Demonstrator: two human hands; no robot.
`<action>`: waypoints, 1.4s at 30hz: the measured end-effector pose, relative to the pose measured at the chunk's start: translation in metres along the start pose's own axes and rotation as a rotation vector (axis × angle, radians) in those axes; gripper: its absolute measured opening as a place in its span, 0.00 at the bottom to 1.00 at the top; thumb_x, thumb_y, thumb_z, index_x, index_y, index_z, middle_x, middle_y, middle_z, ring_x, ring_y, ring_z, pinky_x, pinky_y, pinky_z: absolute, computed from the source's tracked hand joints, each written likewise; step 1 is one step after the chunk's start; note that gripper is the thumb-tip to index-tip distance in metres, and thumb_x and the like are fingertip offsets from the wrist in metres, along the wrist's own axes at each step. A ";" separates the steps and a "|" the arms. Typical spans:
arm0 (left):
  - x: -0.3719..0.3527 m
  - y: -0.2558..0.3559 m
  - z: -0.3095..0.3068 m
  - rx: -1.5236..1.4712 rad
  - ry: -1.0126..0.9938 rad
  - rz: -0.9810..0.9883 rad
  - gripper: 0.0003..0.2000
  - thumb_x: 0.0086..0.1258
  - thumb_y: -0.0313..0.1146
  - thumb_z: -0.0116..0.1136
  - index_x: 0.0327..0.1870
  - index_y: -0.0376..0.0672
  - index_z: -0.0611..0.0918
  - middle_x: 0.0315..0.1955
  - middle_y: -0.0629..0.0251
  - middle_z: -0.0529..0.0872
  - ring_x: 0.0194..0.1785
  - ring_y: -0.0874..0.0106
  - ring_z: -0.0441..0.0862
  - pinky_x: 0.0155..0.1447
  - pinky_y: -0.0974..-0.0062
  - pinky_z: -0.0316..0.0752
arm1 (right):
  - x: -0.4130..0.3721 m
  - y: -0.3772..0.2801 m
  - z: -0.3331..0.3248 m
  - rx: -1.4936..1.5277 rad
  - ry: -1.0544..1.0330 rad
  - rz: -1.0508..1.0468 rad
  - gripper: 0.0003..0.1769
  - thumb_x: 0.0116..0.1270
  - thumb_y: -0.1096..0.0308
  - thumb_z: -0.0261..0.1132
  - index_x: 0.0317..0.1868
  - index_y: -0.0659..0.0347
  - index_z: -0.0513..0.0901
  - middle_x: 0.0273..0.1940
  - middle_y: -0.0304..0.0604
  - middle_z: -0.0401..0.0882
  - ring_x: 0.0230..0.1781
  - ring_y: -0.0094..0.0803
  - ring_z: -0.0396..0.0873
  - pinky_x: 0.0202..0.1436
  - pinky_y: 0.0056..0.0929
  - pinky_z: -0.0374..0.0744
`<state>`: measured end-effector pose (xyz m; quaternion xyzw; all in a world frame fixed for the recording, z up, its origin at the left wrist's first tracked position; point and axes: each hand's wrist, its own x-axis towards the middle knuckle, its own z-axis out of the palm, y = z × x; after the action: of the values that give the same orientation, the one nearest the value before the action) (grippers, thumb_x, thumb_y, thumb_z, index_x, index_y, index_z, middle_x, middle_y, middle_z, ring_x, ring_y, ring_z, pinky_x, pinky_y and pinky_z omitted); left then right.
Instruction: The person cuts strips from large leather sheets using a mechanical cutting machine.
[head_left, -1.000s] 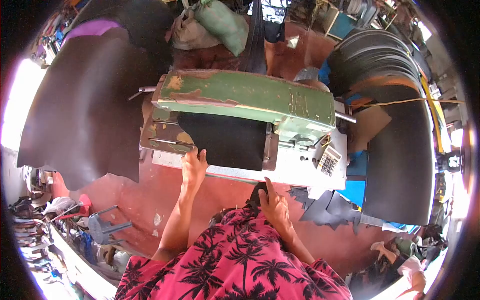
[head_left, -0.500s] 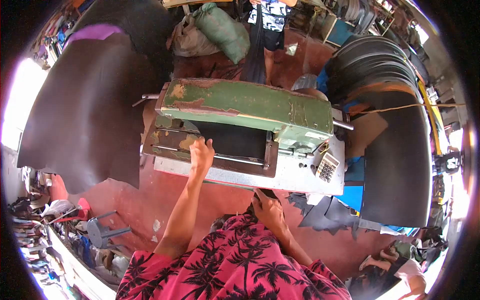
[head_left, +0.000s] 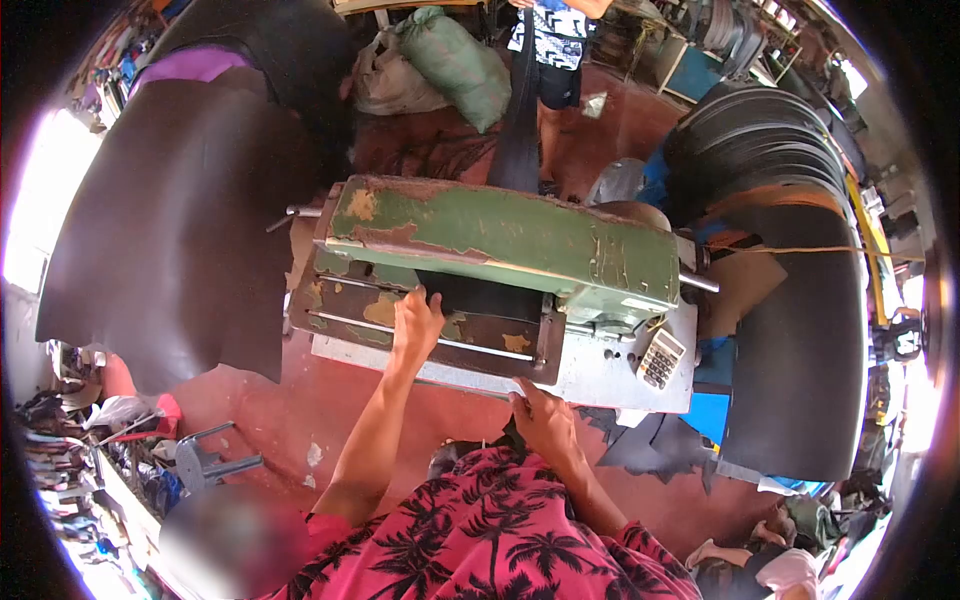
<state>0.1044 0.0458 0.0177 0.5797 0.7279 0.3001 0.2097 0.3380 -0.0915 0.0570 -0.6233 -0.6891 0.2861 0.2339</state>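
Observation:
A green machine (head_left: 510, 235) with flaking paint spans the metal-topped table (head_left: 590, 380) in front of me. Under its long head lies a black sheet (head_left: 480, 292), partly hidden by the head. My left hand (head_left: 417, 325) rests on the brown bed, fingers curled, at the sheet's left edge; whether it pinches the sheet is hidden. At the table's front edge, my right hand (head_left: 545, 415) is closed with bent fingers, and what it may hold cannot be made out. A calculator (head_left: 661, 358) lies on the table to the right.
Brown sheet material (head_left: 170, 240) drapes at left, and black sheets (head_left: 800, 330) are piled at right. Behind the machine stands a person (head_left: 555, 50) beside a long black strip (head_left: 517, 130) and filled sacks (head_left: 455, 70). A grey stool (head_left: 215, 455) lies at lower left; dark scraps (head_left: 655, 445) hang at right.
The black sheet has slid back under the machine head, baring more of the brown bed. My left hand stays near the same spot on the bed. The view has shifted slightly.

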 end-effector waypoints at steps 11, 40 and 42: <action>-0.002 0.004 -0.003 0.118 -0.057 0.093 0.20 0.67 0.33 0.62 0.52 0.23 0.79 0.28 0.37 0.84 0.37 0.42 0.84 0.44 0.53 0.78 | 0.052 -0.016 0.002 -0.258 0.115 -0.234 0.22 0.66 0.64 0.64 0.58 0.63 0.79 0.59 0.49 0.77 0.61 0.45 0.74 0.62 0.49 0.70; 0.363 -0.034 0.031 0.117 -0.793 -0.551 0.18 0.78 0.36 0.50 0.57 0.29 0.77 0.49 0.51 0.85 0.51 0.60 0.84 0.53 0.54 0.81 | 0.091 0.008 0.030 -0.340 0.099 0.037 0.33 0.70 0.48 0.59 0.65 0.67 0.73 0.66 0.55 0.70 0.71 0.52 0.62 0.74 0.62 0.54; 0.355 -0.020 0.022 0.071 -0.795 -0.610 0.17 0.78 0.35 0.49 0.58 0.29 0.76 0.52 0.51 0.84 0.54 0.60 0.83 0.57 0.54 0.79 | 0.088 0.012 0.037 -0.349 0.143 0.019 0.31 0.70 0.50 0.60 0.63 0.67 0.76 0.65 0.56 0.72 0.71 0.52 0.63 0.73 0.61 0.55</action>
<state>0.0189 0.3914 0.0028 0.4166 0.7378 -0.0440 0.5293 0.3119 -0.0077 0.0192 -0.6798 -0.7038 0.1195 0.1681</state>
